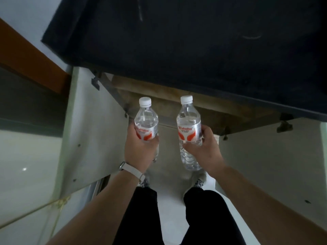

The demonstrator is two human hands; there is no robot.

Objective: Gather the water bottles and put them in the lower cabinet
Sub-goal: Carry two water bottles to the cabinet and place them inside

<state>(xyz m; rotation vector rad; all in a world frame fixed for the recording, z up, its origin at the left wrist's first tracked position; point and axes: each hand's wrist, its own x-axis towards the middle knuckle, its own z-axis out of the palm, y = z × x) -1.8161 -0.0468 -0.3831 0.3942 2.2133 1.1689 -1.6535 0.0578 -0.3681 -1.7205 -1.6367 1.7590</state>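
Dark bench overhangs open cabinet, doors swung wide. Left grip clamped round left bottle, right grip round right bottle; both upright, capped, just in front of cabinet mouth. Full, so prob. weighty; thin plastic, smooth, dents w/ squeeze. Best held mid-body at label.

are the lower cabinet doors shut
No: the pale grey left cabinet door and the pale grey right cabinet door both stand swung wide open, with their hinges showing.
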